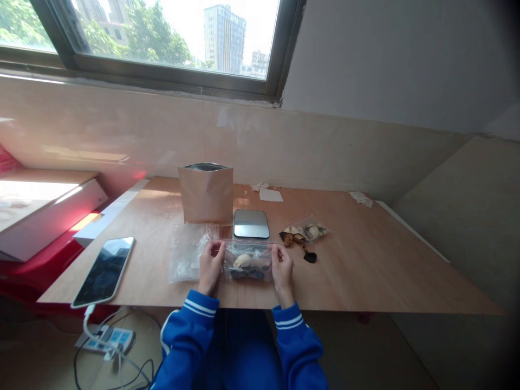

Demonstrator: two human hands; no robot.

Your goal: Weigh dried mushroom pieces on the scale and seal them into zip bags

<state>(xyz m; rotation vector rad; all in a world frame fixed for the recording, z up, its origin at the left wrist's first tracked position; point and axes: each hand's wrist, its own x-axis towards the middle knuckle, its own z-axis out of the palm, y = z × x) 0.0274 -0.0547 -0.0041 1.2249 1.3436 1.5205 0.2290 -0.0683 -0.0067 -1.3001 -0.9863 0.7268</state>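
Note:
A clear plastic bag [248,265] with pale and dark dried pieces inside is held near the table's front edge. My left hand [211,264] pinches its upper left corner, and my right hand [282,268] pinches the upper right corner. The top edge runs straight between both hands. Just left of it lie flat clear plastic bags [184,254], partly behind my left hand. Beyond the held bag sits a small scale [251,223] with a shiny plate. To the right, another filled clear bag [314,228] lies beside loose brown dried pieces [290,238] and a black piece [310,256].
A brown pouch [207,192] stands open-topped at the back. A phone [104,271] lies at the table's left edge, its white cable running down to a power strip [108,338]. White paper [271,195] and crumpled tissue [361,199] lie along the wall side.

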